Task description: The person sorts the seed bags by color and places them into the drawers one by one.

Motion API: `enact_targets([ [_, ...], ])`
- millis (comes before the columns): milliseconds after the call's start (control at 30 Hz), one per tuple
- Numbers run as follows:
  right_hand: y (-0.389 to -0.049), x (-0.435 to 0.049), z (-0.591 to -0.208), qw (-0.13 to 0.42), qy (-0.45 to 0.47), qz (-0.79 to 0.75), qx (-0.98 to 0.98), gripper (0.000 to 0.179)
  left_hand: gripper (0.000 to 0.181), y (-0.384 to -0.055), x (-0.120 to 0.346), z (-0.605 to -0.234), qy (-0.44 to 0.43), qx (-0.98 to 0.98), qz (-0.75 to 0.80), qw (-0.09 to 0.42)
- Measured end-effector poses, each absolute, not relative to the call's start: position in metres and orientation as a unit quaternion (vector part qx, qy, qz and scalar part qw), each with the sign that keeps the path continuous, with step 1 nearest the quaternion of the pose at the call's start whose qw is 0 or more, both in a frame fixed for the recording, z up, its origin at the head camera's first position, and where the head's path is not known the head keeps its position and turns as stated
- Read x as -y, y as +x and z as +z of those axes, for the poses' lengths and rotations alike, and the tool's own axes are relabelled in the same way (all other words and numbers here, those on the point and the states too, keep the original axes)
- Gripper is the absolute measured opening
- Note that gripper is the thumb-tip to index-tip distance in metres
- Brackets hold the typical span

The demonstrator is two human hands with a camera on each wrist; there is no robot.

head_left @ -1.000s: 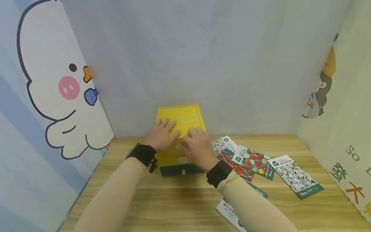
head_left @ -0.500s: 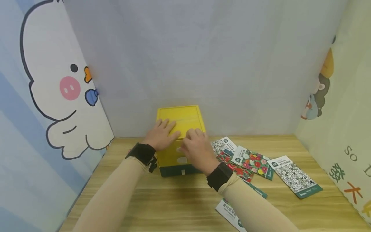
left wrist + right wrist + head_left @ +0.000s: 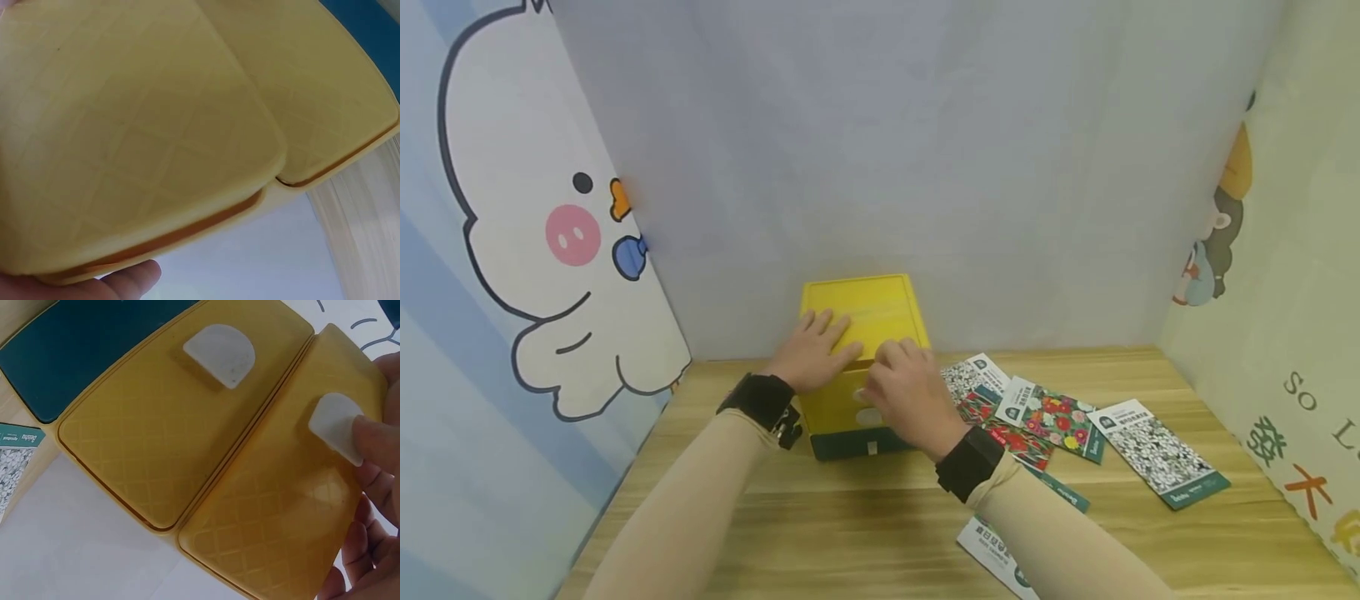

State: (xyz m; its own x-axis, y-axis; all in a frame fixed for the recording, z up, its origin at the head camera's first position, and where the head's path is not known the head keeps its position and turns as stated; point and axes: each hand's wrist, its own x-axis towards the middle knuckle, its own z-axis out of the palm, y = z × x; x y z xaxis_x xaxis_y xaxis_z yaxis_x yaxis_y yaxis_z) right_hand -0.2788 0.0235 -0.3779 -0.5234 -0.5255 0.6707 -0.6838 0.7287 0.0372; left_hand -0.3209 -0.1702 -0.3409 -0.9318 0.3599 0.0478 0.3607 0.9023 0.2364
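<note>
A yellow mini drawer box [image 3: 880, 312] with a dark green bottom front [image 3: 838, 446] stands against the back wall. My left hand [image 3: 811, 354] rests on its top near the left edge, fingers spread. In the left wrist view a digit of that hand [image 3: 128, 281] reaches along the box's side, and a narrow gap shows behind the upper drawer front [image 3: 162, 125]. My right hand [image 3: 908, 392] grips the upper drawer at its top edge. In the right wrist view its thumb [image 3: 375, 440] presses the upper white knob [image 3: 330, 422], with the other fingers curled over the edge. A lower white knob [image 3: 222, 353] is untouched.
Several flower seed packets lie on the wooden table [image 3: 835, 533] to the right, among them a white-flower packet [image 3: 1157, 454] and a mixed-flower packet [image 3: 1052, 419]. Another packet [image 3: 992, 554] is partly under my right forearm. Printed cloth walls enclose the sides and a grey wall [image 3: 925, 167] the back.
The head view has shifted slightly. Both hands keep nearly the same places on the drawer box, and the packets stay put.
</note>
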Motion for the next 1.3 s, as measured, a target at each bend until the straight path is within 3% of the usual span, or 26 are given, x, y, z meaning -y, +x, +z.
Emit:
enact_targets([
  [233,-0.273,-0.025,-0.377,0.335,0.360,0.128,0.862,0.016,0.072,-0.318,0.173,-0.339,-0.191,0.969,-0.155,-0.002],
  [667,-0.260,-0.027,-0.378,0.337,0.371,0.140,0.854,0.016,0.060,-0.315,0.185,-0.347,-0.245,0.918,-0.308,0.052],
  [1000,-0.248,-0.031,-0.380,0.347,0.390,0.144,0.841,0.019,0.057,-0.312,0.196,-0.343,-0.309,0.919,-0.243,0.008],
  [1300,-0.237,-0.034,-0.382,0.354,0.401,0.138,0.834,0.020,0.054,-0.311,0.196,-0.347,-0.318,0.922,-0.220,0.026],
])
